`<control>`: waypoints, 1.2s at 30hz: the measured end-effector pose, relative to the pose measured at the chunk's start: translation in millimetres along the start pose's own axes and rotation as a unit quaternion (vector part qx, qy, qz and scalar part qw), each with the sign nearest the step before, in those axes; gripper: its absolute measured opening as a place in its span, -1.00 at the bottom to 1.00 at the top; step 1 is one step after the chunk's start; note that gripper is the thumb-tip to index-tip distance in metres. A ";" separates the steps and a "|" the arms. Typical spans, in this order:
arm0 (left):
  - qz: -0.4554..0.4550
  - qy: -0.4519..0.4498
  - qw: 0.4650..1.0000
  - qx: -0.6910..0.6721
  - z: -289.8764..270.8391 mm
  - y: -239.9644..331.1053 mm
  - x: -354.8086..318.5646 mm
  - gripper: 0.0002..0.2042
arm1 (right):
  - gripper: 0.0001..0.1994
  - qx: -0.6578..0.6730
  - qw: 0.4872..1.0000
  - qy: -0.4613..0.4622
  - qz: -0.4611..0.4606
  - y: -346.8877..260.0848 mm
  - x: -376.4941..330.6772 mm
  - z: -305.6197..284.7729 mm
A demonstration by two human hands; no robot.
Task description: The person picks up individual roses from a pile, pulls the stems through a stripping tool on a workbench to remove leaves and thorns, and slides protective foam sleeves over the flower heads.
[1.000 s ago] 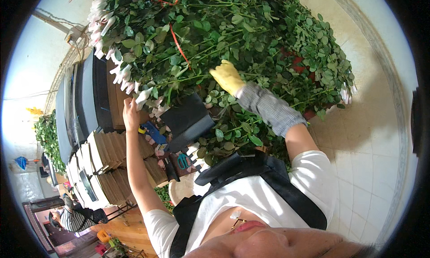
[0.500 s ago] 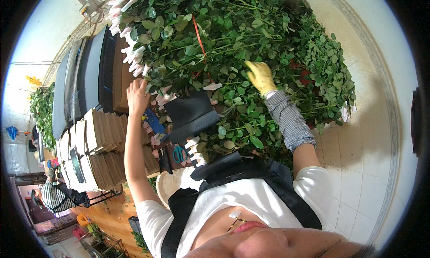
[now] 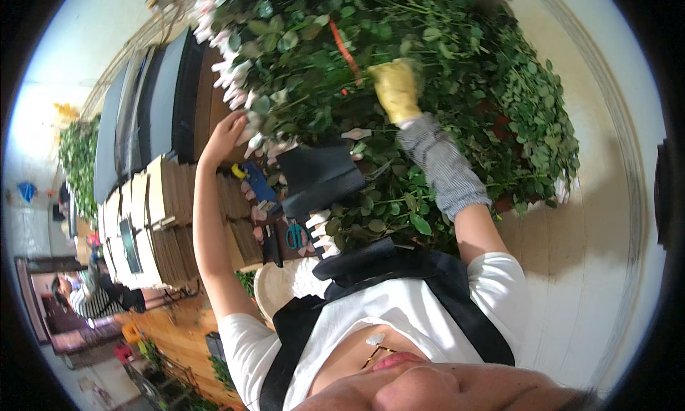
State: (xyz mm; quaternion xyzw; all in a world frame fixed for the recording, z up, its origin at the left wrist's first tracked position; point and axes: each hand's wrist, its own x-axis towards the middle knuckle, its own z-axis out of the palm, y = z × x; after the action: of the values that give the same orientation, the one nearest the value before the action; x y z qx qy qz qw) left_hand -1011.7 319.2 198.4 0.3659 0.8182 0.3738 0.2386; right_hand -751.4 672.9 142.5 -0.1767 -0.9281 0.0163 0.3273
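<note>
The right hand (image 3: 394,90), in a yellow glove, is buried in the pile of rose stems (image 3: 371,47). Its fingers curl down into the foliage, but whether they grip a stem cannot be told: the leaves hide the fingertips. The left hand (image 3: 225,134), bare, rests with loosely spread fingers against the pale rosebuds (image 3: 232,68) at the pile's left edge, holding nothing visible. The stems run with their long axis left to right, buds toward the left hand, leafy lengths toward the right. The right hand is the nearer to the stem mass. Green-handled scissors (image 3: 295,234) lie below, well apart from both hands.
</note>
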 end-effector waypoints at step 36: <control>0.114 0.082 0.977 0.162 273.6 -93.0 -225.2 -0.52 | -0.72 -0.004 0.973 -0.231 0.014 -12.1 -271.1 -91.8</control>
State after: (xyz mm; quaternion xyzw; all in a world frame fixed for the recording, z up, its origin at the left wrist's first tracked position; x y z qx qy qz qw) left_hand -729.9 221.8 -14.4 0.4587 0.8375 0.2900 0.0636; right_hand -502.8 561.9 53.1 -0.1822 -0.9761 0.0575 0.1033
